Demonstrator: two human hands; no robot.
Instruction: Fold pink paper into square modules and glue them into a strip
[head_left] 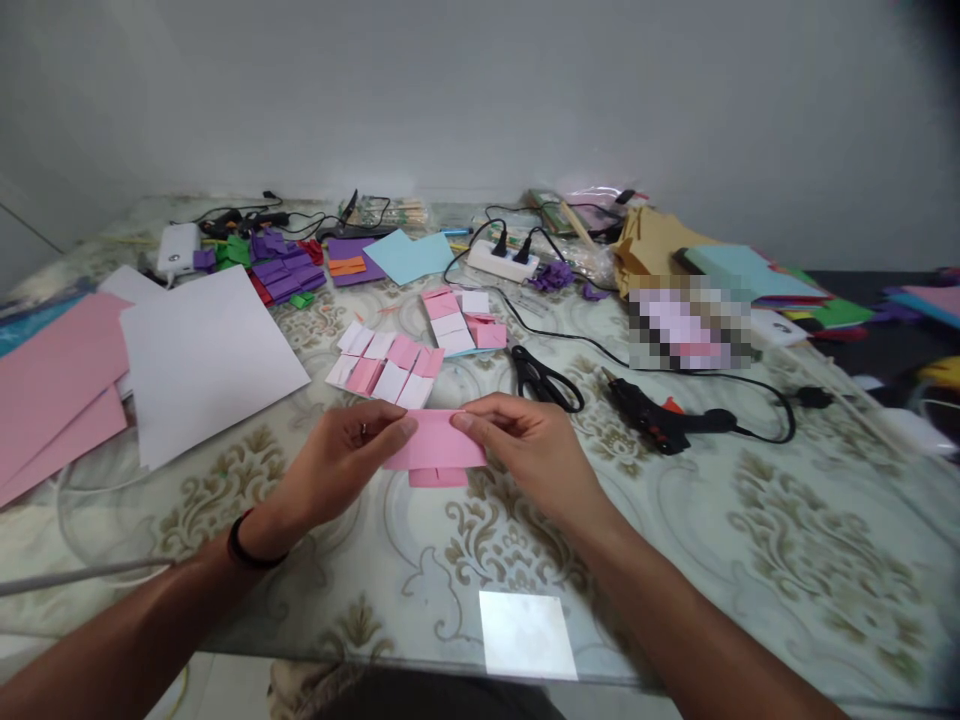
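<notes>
Between my two hands is a pink paper piece, creased across, with a narrower pink flap showing below its lower edge. My left hand pinches its left end between thumb and fingers. At the other end, my right hand grips it the same way, thumb on top. Just beyond the left hand lie folded pink and white paper pieces set in rows. A smaller group of pink and white folded pieces sits farther back. Black-handled scissors rest beyond the right hand.
A black glue gun with its cord lies to the right. White sheets and pink sheets are at the left. Behind stand a white power strip and purple folded paper. A white square lies near the front edge.
</notes>
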